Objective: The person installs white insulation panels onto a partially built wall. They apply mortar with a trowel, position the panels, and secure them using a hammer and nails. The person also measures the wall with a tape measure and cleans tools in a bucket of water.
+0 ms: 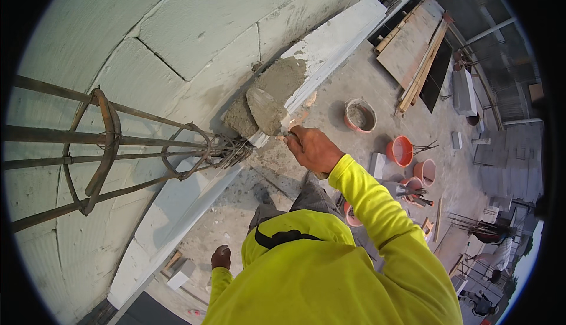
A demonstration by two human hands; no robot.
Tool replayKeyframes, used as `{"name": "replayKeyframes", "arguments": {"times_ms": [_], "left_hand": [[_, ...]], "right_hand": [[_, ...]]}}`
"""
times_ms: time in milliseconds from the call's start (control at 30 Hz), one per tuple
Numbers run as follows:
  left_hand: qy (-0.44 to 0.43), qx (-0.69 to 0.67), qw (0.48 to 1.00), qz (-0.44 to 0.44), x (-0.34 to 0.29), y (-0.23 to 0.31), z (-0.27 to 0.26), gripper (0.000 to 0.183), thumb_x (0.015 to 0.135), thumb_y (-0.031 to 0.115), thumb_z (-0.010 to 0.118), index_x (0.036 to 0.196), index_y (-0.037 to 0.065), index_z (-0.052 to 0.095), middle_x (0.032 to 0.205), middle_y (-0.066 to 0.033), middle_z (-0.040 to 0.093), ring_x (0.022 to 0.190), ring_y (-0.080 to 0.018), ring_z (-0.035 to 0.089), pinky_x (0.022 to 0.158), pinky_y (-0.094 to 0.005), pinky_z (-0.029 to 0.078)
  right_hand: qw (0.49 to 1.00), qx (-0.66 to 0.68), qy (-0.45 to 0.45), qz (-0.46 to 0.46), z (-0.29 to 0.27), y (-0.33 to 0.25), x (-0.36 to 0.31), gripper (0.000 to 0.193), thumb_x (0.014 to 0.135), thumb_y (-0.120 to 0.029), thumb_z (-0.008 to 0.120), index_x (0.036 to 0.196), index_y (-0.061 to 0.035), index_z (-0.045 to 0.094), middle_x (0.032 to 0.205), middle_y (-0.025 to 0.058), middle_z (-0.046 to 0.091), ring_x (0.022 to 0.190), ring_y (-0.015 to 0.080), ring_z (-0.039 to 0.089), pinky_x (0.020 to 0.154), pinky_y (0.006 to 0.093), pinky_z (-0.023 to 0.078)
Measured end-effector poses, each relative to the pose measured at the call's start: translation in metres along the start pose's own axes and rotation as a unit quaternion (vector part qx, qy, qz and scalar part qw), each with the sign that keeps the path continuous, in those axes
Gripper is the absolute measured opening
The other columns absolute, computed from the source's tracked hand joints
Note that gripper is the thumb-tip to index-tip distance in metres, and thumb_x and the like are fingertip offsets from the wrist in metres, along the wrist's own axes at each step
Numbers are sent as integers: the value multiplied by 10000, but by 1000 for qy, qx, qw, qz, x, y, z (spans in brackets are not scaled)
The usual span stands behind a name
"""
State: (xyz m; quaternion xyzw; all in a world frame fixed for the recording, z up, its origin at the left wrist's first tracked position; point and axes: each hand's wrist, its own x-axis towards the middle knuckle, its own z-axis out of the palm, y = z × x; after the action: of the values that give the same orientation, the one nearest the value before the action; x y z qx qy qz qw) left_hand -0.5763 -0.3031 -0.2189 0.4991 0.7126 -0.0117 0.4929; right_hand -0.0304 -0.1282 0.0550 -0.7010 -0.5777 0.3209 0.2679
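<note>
My right hand [315,152] is closed round the handle of a trowel [266,110], whose blade is coated with grey mortar. The blade lies on a bed of wet mortar [284,77] spread over the top of a low white block course [336,30]. Beside it, a thicker lump of mortar [239,117] sits near the base of the rusty steel bars [141,140], which are tied with bent hoops. My left hand [221,257] hangs low by my side, apart from the wall, its fingers curled in with nothing visible in them.
A tall white block wall [212,24] rises along the left. On the concrete floor stand a mortar-filled bucket [360,116], an orange bucket [400,150] and more tubs. Farther right are a board [411,48] with bamboo poles and stacked grey blocks [510,160].
</note>
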Motion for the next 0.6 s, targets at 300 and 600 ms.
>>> {"name": "replayKeyframes", "arguments": {"times_ms": [300, 600], "left_hand": [[3, 4, 1000, 1, -6, -27, 7, 383, 847, 225, 631, 1161, 10, 674, 1004, -191, 729, 919, -291, 704, 840, -378, 547], [52, 20, 997, 45, -4, -45, 0, 324, 881, 137, 624, 1154, -35, 653, 856, -160, 721, 753, -219, 695, 744, -339, 552]], "right_hand": [[995, 25, -91, 28, -24, 7, 38, 360, 964, -246, 526, 847, 84, 610, 718, 301, 623, 694, 445, 651, 715, 487, 527], [983, -128, 35, 130, -95, 60, 73, 370, 958, -276, 529, 866, 64, 641, 786, 290, 665, 765, 441, 673, 764, 491, 541]]}}
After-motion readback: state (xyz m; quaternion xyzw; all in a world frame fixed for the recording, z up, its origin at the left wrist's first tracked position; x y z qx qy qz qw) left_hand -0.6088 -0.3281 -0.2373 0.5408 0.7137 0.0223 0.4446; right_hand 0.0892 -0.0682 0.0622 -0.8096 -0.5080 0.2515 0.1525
